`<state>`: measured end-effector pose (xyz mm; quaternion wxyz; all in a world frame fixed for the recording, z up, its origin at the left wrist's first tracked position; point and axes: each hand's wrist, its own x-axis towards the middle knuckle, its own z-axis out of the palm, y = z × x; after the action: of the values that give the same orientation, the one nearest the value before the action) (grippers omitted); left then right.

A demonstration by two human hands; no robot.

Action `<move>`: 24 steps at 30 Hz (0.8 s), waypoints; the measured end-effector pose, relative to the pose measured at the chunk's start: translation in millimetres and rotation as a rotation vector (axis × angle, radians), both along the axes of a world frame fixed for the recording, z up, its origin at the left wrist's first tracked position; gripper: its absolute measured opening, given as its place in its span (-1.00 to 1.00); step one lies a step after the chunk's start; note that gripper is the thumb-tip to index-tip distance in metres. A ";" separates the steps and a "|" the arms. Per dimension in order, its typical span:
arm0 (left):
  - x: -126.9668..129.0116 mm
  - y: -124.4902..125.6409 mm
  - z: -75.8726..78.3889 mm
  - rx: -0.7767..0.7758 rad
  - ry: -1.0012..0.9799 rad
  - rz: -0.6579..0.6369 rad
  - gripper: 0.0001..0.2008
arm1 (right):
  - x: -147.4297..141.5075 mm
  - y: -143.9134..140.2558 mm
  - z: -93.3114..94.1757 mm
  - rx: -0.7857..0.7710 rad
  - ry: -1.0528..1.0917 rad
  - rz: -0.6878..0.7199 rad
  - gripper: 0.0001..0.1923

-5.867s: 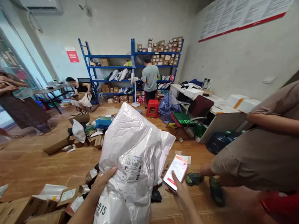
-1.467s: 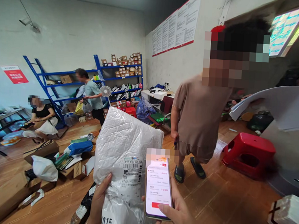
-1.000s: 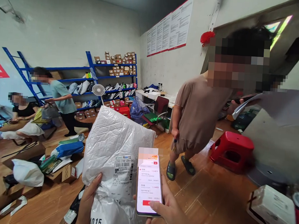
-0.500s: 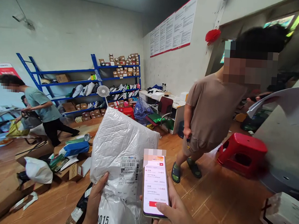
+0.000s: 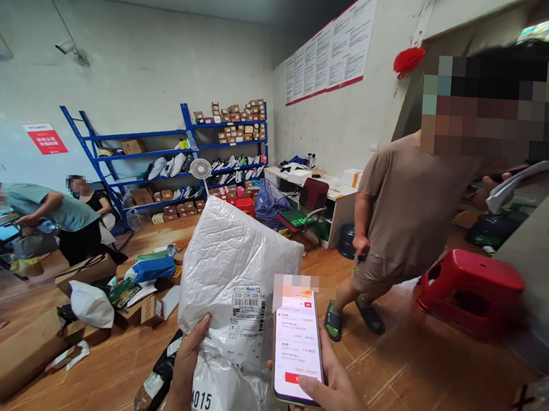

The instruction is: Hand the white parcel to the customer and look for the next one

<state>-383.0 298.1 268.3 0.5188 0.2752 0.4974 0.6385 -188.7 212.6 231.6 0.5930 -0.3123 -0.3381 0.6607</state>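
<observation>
My left hand (image 5: 191, 355) grips a white plastic mailing bag (image 5: 235, 246), thumb pressed on its front. The bag carries a printed shipping label (image 5: 248, 312) with barcodes. Below it is a second white plastic package (image 5: 223, 391) marked 4015; whether it is a separate bag I cannot tell for sure. A smartphone (image 5: 297, 349) with a lit screen listing entries is held by my right hand (image 5: 331, 379), the thumb over a red button on the screen. The phone overlaps the bag's right edge. Behind my left wrist shows a dark wrapped parcel (image 5: 154, 381).
Several boxes and bags, including a white sack (image 5: 92, 305), lie on the floor at left. Blue shelves (image 5: 142, 155) with parcels line the back wall. A person in a brown shirt (image 5: 409, 207) stands at right by a red stool (image 5: 471, 292). Another person (image 5: 69, 218) bends at far left.
My view has shifted slightly left, so the scene sits further right. The person at left has bent lower, and a seated person beside them shows more. Both hands keep their holds.
</observation>
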 end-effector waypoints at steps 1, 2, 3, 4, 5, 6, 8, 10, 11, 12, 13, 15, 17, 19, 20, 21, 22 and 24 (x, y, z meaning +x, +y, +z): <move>-1.8 0.7 0.8 -0.013 -0.008 -0.004 -0.94 | -0.1 -0.7 1.7 0.001 -0.002 0.003 0.22; -3.7 1.6 1.9 -0.027 -0.013 -0.019 -0.92 | -0.2 -1.5 3.7 0.003 -0.003 0.006 0.23; -5.4 2.4 3.0 -0.038 -0.014 -0.039 -0.90 | -0.3 -2.3 5.6 0.003 -0.003 0.008 0.23; -6.7 3.0 4.2 -0.044 -0.013 -0.062 -0.89 | -0.6 -3.1 7.3 0.003 -0.005 0.010 0.22; -7.3 3.1 5.1 -0.045 -0.014 -0.080 -0.90 | -0.9 -3.7 8.5 0.004 -0.007 0.007 0.20; -7.4 2.8 5.8 -0.041 -0.017 -0.091 -0.90 | -1.2 -4.3 9.3 0.004 -0.011 0.004 0.19; -6.7 1.2 6.1 -0.024 -0.016 -0.089 -0.91 | -1.9 -5.2 9.4 0.006 -0.014 0.005 0.16; -6.6 -0.6 4.5 -0.015 -0.004 -0.086 -0.92 | -2.5 -6.0 8.2 0.010 -0.011 0.008 0.17; -7.4 -1.1 3.1 -0.014 0.004 -0.086 -0.93 | -2.8 -6.4 7.6 0.011 -0.009 0.006 0.17; -8.8 -1.2 1.3 -0.019 0.016 -0.090 -0.93 | -3.1 -6.9 7.1 0.011 -0.008 0.000 0.18; -10.7 -0.9 -0.6 -0.026 0.031 -0.099 -0.93 | -3.3 -7.5 6.8 0.014 -0.007 -0.009 0.18; -15.3 0.8 -4.8 -0.036 0.064 -0.108 -0.92 | -3.6 -8.8 6.4 0.026 -0.005 -0.021 0.20; -19.3 3.5 -8.8 -0.046 0.100 -0.103 -0.92 | -3.8 -10.0 5.4 0.039 -0.003 -0.021 0.22; -21.2 7.0 -12.2 -0.065 0.131 -0.086 -0.90 | -4.0 -10.7 3.4 0.046 0.005 -0.023 0.23; -21.1 9.0 -13.6 -0.079 0.140 -0.069 -0.90 | -4.1 -10.9 2.2 0.046 0.015 -0.030 0.23; -20.3 11.2 -15.0 -0.093 0.140 -0.063 -0.89 | -4.2 -10.9 1.1 0.048 0.029 -0.042 0.23; -18.8 13.5 -16.2 -0.103 0.127 -0.069 -0.89 | -4.2 -10.9 0.3 0.052 0.041 -0.053 0.23; -13.7 18.2 -18.8 -0.112 0.051 -0.124 -0.89 | -4.0 -10.9 0.8 0.064 0.043 -0.068 0.20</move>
<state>-396.7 316.3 249.5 0.5592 0.2924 0.5273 0.5690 -192.7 201.7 232.3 0.6317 -0.2903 -0.3354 0.6357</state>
